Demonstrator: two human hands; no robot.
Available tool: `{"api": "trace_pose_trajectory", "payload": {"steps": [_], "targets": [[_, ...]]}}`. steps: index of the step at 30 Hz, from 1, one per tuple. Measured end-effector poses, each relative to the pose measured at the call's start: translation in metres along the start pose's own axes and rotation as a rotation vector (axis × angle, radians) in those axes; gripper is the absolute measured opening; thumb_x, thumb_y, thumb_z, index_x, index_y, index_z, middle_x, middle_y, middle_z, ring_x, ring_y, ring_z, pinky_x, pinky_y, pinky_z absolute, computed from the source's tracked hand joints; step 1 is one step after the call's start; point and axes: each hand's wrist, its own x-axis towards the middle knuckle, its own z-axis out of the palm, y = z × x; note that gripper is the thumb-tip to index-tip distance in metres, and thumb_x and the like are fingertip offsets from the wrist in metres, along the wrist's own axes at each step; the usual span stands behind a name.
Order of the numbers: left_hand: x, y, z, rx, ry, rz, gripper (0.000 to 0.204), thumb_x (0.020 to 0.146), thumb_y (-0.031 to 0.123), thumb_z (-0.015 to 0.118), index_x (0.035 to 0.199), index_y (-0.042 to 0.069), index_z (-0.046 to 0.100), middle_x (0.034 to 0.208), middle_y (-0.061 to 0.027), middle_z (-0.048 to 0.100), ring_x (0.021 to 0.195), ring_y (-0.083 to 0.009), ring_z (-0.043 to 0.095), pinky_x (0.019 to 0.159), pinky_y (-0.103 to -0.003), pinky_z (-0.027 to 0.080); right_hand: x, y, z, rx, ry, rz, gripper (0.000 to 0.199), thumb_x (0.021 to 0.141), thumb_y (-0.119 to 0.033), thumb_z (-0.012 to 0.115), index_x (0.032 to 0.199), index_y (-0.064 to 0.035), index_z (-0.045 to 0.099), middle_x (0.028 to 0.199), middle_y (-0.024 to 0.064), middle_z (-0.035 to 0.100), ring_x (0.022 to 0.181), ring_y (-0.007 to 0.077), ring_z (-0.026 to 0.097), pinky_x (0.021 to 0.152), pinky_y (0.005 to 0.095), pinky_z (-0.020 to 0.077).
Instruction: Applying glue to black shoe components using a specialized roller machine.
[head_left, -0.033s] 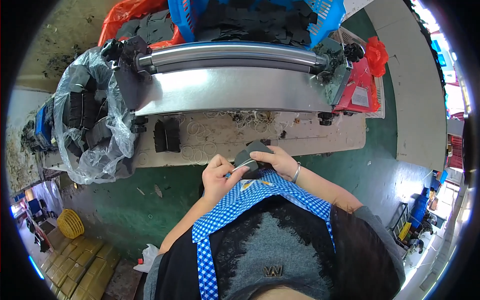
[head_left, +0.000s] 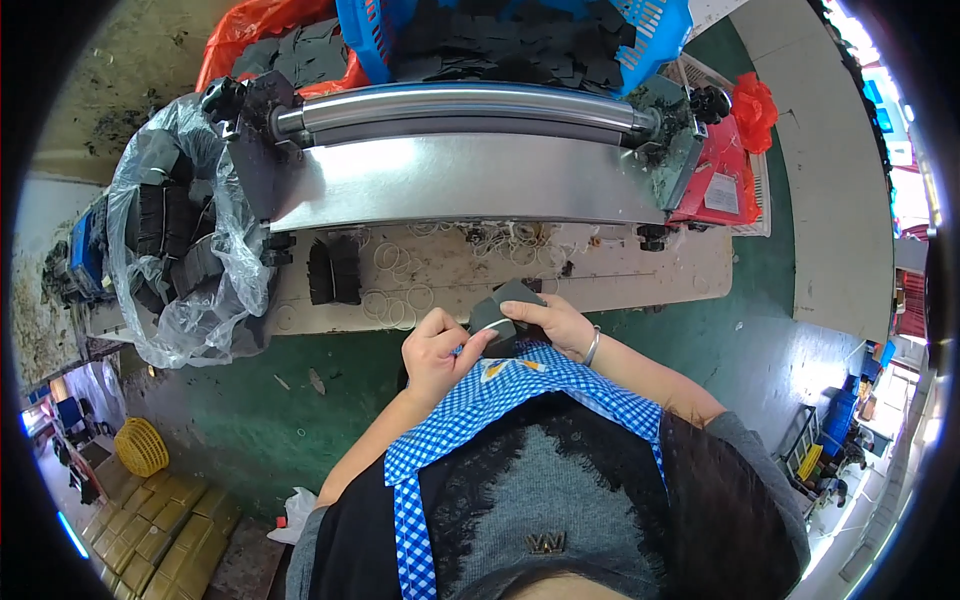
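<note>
This was a small factory workshop, plain as day: a steel roller machine (head_left: 460, 150) sat across the far side of a scuffed, stained workbench (head_left: 640, 275) littered with rubber bands (head_left: 400, 290). A blue plastic crate (head_left: 520, 40) of dark cut pieces stood beyond it, a clear bag (head_left: 190, 250) of bundled black parts slumped at the left, and green painted floor (head_left: 730, 330) ran underneath.

Both hands meet close together, left hand (head_left: 436, 350) pinching, right hand (head_left: 560, 322) gripping.

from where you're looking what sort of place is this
Probably a small factory workbench: a steel roller machine on a worn table, a clear bag of dark cut pieces, and blue baskets holding more.
</note>
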Motion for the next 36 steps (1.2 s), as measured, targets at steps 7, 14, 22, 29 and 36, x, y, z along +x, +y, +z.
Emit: {"api": "trace_pose_trajectory", "payload": {"steps": [7, 14, 22, 29, 36], "targets": [[0.004, -0.018, -0.003, 0.149, -0.458, -0.256, 0.044, 0.066, 0.046, 0.073, 0.068, 0.004, 0.061, 0.063, -0.0061, 0.053, 0.057, -0.0250, 0.055, 0.051, -0.035, 0.044, 0.009, 0.007, 0.000, -0.005, -0.047, -0.155, 0.049, 0.073, -0.026, 0.075, 0.105, 0.0061, 0.056, 0.096, 0.0109, 0.061, 0.088, 0.0138, 0.057, 0.077, 0.0243, 0.0464], [0.015, -0.038, 0.004, -0.013, -0.433, -0.163, 0.043, 0.061, 0.030, 0.078, 0.088, 0.005, 0.055, 0.084, -0.0103, 0.056, 0.083, -0.0306, 0.057, 0.072, -0.038, 0.047, 0.004, 0.007, 0.005, -0.179, 0.129, -0.360, 0.069, 0.066, -0.023, 0.080, 0.116, 0.0067, 0.042, 0.100, 0.0122, 0.056, 0.093, 0.0157, 0.055, 0.082, 0.0270, 0.0456], [0.012, -0.043, -0.003, -0.630, -0.599, -0.578, 0.022, 0.067, 0.008, 0.074, 0.069, 0.007, 0.052, 0.066, 0.0010, 0.055, 0.063, -0.0106, 0.054, 0.060, -0.026, 0.046, 0.005, 0.014, 0.010, -0.109, 0.026, -0.334, 0.061, 0.069, -0.019, 0.075, 0.115, 0.0048, 0.044, 0.101, 0.0115, 0.056, 0.094, 0.0165, 0.055, 0.081, 0.0284, 0.0460], [0.009, -0.027, -0.005, 0.107, 0.009, 0.264, 0.039, 0.067, 0.007, 0.074, 0.055, 0.009, 0.036, 0.056, -0.0029, 0.047, 0.057, -0.0184, 0.049, 0.050, -0.030, 0.039, 0.019, -0.001, 0.021, 0.488, -0.096, -0.044, 0.031, 0.081, -0.030, 0.061, 0.103, -0.0072, 0.058, 0.094, 0.0056, 0.060, 0.092, 0.0164, 0.055, 0.077, 0.0330, 0.0469], [0.008, -0.026, -0.003, -0.014, -0.046, -0.289, 0.037, 0.073, 0.017, 0.072, 0.057, 0.006, 0.041, 0.054, -0.0051, 0.046, 0.053, -0.0153, 0.048, 0.047, -0.029, 0.037, 0.030, 0.001, 0.029, 0.523, 0.023, -0.041, 0.036, 0.080, -0.031, 0.062, 0.108, -0.0098, 0.054, 0.104, 0.0072, 0.058, 0.095, 0.0202, 0.055, 0.080, 0.0389, 0.0460]]}}
